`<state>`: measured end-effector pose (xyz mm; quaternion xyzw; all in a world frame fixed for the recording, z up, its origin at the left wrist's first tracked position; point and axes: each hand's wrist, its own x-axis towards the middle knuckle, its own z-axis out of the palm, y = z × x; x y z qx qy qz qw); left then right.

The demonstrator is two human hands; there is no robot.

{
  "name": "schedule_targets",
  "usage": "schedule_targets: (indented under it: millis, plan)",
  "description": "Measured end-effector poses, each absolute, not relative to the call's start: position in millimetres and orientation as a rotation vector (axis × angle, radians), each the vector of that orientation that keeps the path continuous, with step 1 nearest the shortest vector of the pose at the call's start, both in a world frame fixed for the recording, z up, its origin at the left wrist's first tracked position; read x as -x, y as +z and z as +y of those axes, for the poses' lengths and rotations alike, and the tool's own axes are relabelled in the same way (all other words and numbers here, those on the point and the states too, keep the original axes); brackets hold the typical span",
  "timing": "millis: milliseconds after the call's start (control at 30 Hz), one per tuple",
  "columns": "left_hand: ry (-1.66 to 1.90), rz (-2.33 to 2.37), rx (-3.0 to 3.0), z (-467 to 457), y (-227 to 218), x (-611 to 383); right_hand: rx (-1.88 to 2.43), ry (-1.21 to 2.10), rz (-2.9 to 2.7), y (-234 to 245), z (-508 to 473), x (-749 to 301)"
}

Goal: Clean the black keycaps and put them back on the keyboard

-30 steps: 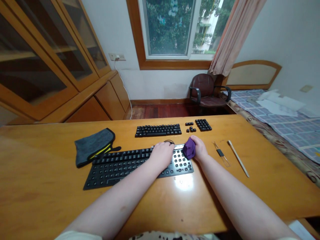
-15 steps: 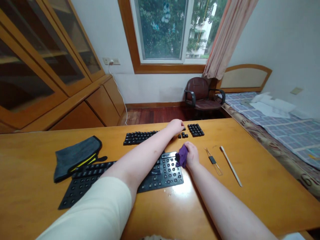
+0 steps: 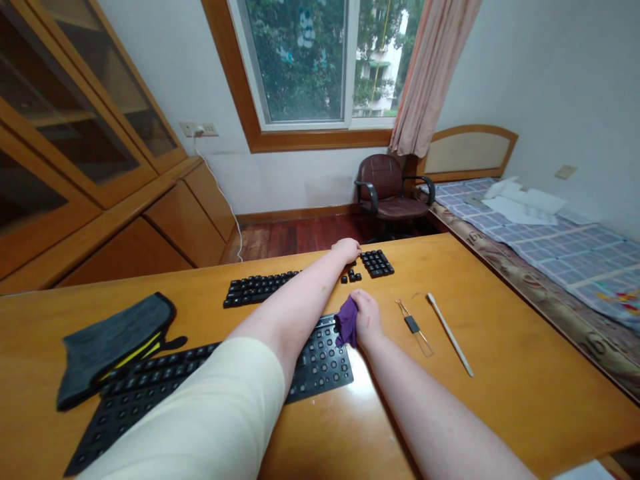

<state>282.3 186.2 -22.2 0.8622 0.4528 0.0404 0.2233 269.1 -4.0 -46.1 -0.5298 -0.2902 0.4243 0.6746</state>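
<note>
My left hand (image 3: 346, 250) reaches across the desk to the loose black keycaps near the far edge. Its fingers are curled downward, and whatever is under their tips is hidden. Just right of it lies a block of number keycaps (image 3: 379, 263), with a few arrow keycaps (image 3: 351, 276) closer to me. In my closed right hand (image 3: 367, 317) is a bunched purple cloth (image 3: 347, 322), over the right end of the black keyboard base (image 3: 323, 373). My left forearm covers the middle of that base. A longer group of keycaps (image 3: 257, 288) lies behind it.
A grey cloth with a black and yellow edge (image 3: 117, 343) overlaps the base's left end. To the right lie a wire keycap puller (image 3: 412, 325) and a thin pale stick-like brush (image 3: 450, 335). Beyond the desk (image 3: 520, 373) are a chair (image 3: 381, 187) and a bed (image 3: 550, 247).
The view has swung right, so the desk items sit further left. My left hand has shifted slightly toward the number keycaps. The purple cloth stays in my right hand.
</note>
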Motion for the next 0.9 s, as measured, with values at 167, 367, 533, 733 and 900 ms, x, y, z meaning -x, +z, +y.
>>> schedule_targets:
  millis: [167, 367, 533, 733, 900]
  plan:
    - [0.134, 1.180, -2.381, 187.9, -26.8, -283.0, 1.177, 0.970, -0.632, -45.2, -4.1, -269.0]
    - [0.145, 1.116, -2.394, 191.4, -28.4, -282.9, 1.170, 0.977, -0.621, -48.6, -3.5, -268.3]
    - [0.197, 1.110, -2.406, 190.4, -29.4, -281.3, 1.182, 0.976, -0.632, -48.3, -3.1, -268.3]
    - [0.349, 1.134, -2.387, 187.0, -20.1, -270.4, 1.213, 0.941, -0.659, -40.1, -5.7, -269.1]
    - [0.559, 1.117, -2.345, 171.1, 3.9, -241.6, 1.232, 0.919, -0.679, -32.6, -7.5, -268.5]
